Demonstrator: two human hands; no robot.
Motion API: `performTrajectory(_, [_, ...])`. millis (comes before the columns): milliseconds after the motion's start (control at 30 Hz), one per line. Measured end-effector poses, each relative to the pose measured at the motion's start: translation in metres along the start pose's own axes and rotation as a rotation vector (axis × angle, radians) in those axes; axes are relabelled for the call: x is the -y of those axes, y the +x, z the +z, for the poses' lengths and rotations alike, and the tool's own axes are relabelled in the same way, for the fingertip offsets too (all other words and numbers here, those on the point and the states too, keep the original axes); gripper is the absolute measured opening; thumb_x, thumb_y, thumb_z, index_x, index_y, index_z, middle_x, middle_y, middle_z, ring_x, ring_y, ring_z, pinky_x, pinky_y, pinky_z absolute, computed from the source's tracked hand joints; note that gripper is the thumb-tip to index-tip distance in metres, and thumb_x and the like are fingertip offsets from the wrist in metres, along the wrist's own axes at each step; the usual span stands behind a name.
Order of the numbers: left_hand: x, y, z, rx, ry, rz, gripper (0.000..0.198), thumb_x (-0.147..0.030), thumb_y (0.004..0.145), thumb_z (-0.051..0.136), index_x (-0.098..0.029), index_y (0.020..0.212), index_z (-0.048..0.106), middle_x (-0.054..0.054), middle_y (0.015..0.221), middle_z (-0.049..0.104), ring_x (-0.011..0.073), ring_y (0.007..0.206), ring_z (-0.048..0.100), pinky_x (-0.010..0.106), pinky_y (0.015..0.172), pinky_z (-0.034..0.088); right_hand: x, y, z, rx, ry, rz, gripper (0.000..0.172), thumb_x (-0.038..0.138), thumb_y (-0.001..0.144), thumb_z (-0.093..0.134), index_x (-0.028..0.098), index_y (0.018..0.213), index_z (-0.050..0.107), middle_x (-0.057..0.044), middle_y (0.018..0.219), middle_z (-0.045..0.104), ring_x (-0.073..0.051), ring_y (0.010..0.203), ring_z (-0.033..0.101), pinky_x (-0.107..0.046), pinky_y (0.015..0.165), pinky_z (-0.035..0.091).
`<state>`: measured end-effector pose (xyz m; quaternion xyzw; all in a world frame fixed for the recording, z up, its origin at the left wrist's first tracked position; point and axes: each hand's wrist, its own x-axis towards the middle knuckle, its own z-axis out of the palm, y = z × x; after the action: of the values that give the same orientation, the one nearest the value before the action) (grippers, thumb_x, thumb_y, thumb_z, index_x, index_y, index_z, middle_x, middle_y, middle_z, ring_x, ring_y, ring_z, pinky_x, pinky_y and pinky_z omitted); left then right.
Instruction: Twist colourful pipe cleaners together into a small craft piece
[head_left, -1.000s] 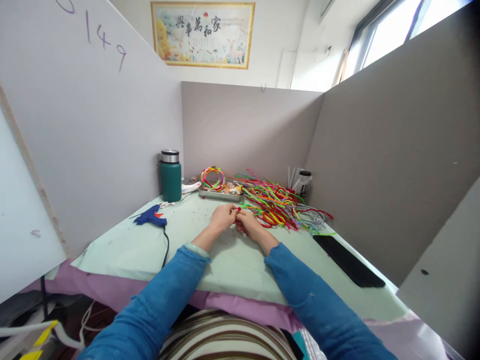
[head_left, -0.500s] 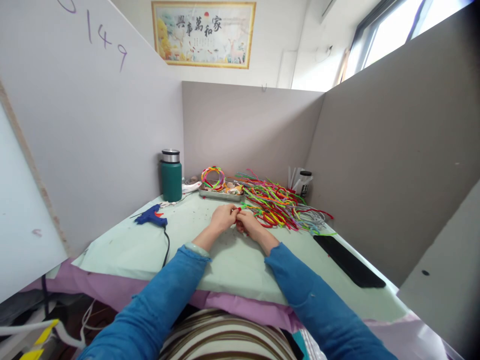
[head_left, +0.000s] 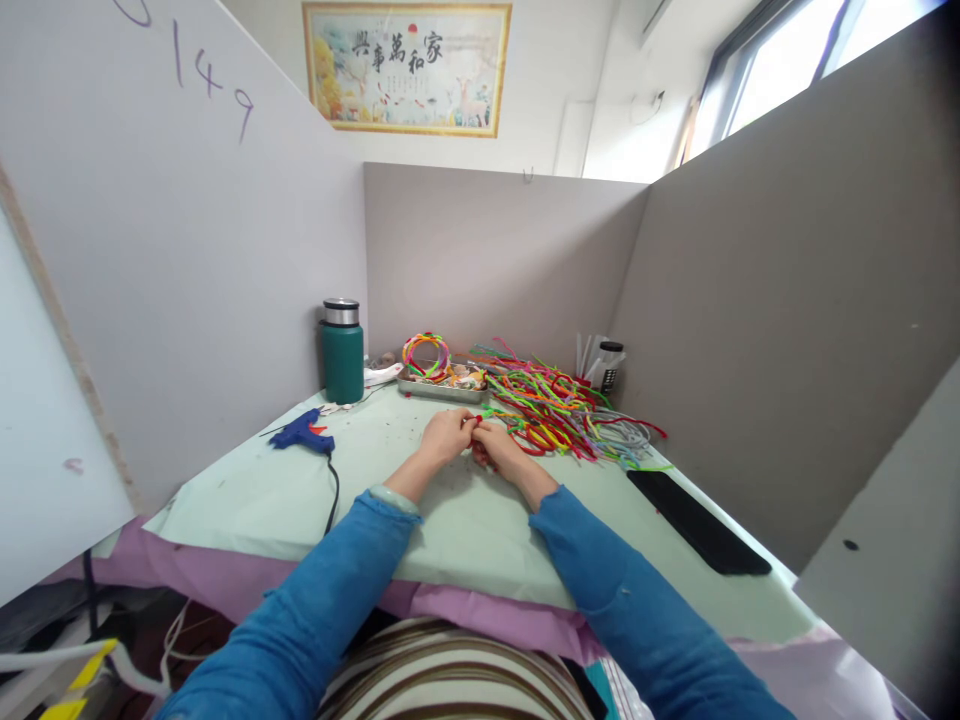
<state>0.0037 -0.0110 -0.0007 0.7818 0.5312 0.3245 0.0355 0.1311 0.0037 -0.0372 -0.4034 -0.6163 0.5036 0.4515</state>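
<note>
My left hand (head_left: 448, 436) and my right hand (head_left: 501, 447) meet over the middle of the table. Both are closed, fingertips together, on a small piece of red pipe cleaner (head_left: 478, 419); most of it is hidden by the fingers. Just beyond and to the right lies a tangled pile of coloured pipe cleaners (head_left: 555, 405) in red, green, yellow, orange and grey. Behind my left hand stands a shallow metal tray (head_left: 442, 391) with small bits in it and a ring of twisted coloured pipe cleaners (head_left: 406, 352) on top.
A blue glue gun (head_left: 302, 432) lies at the left, its black cord running to the front edge. Behind it stands a green bottle (head_left: 343, 362). At the right is a flat black object (head_left: 697, 522). A clear container with a black lid (head_left: 611, 348) stands in the back right corner. Grey partitions (head_left: 502, 260) enclose the table.
</note>
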Motion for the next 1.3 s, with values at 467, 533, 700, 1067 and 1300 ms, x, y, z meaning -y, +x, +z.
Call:
performTrajectory(467, [0.001, 0.000, 0.001, 0.028, 0.024, -0.029, 0.032, -0.036, 0.085, 0.043, -0.019, 0.095, 0.069, 0.008, 0.091, 0.071, 0.0181, 0.085, 0.061, 0.025, 0.074, 0.041, 0.001, -0.001, 0.001, 0.004, -0.066, -0.005, 0.008, 0.027, 0.068, 0.046, 0.019, 0.066, 0.046, 0.006, 0.042, 0.043, -0.007, 0.032, 0.037, -0.020, 0.033, 0.024])
performTrajectory(533, [0.001, 0.000, 0.002, 0.022, 0.025, -0.025, 0.032, -0.036, 0.086, 0.042, -0.020, 0.094, 0.069, 0.008, 0.090, 0.071, 0.0180, 0.084, 0.061, 0.025, 0.074, 0.041, 0.002, -0.002, 0.002, -0.003, -0.063, -0.005, 0.008, 0.027, 0.068, 0.046, 0.019, 0.066, 0.046, 0.006, 0.042, 0.043, -0.007, 0.032, 0.037, -0.019, 0.033, 0.023])
performTrajectory(700, [0.002, 0.001, 0.002, 0.013, 0.017, -0.029, 0.032, -0.036, 0.085, 0.043, -0.019, 0.093, 0.069, 0.008, 0.089, 0.071, 0.0179, 0.083, 0.061, 0.025, 0.073, 0.041, 0.004, -0.003, 0.003, -0.003, -0.040, 0.001, 0.007, 0.026, 0.067, 0.046, 0.019, 0.067, 0.045, 0.006, 0.043, 0.042, -0.007, 0.032, 0.036, -0.020, 0.033, 0.024])
performTrajectory(1067, [0.002, 0.003, 0.004, -0.035, -0.066, -0.138, 0.029, -0.035, 0.083, 0.047, -0.016, 0.089, 0.068, 0.007, 0.081, 0.070, 0.0166, 0.077, 0.061, 0.024, 0.070, 0.041, 0.011, -0.008, 0.004, -0.053, -0.080, -0.053, 0.007, 0.026, 0.069, 0.043, 0.020, 0.064, 0.044, 0.006, 0.042, 0.039, -0.008, 0.034, 0.034, -0.021, 0.035, 0.024])
performTrajectory(1300, [0.003, 0.004, 0.005, -0.043, 0.010, -0.106, 0.034, -0.038, 0.085, 0.042, -0.017, 0.080, 0.068, 0.007, 0.079, 0.069, 0.0164, 0.075, 0.059, 0.024, 0.068, 0.038, 0.006, -0.001, -0.001, -0.159, -0.098, -0.093, 0.009, 0.025, 0.068, 0.045, 0.019, 0.061, 0.047, 0.005, 0.042, 0.041, -0.009, 0.035, 0.036, -0.022, 0.036, 0.025])
